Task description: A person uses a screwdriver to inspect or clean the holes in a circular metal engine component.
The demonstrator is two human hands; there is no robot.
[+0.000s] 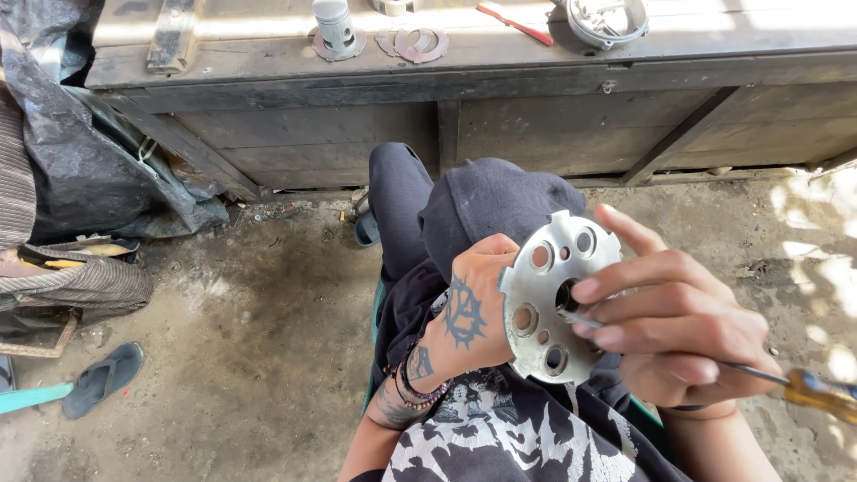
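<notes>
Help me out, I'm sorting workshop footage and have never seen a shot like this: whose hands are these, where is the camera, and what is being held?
There is no machine here. The single picture comes from a camera worn on a person's head, looking down at their own lap and hands while they sit on a dirt floor.

The left hand grips a round metal plate with holes and notched edges, holding it by its rim. The right hand holds a screwdriver with an amber handle; its shaft runs under the fingers toward the plate's middle hole.

Ahead stands a worn wooden bench. On its top lie a piston, flat metal gaskets, a red tool and a round metal housing. On the floor to the left are a dark sandal and a black tarp.
</notes>
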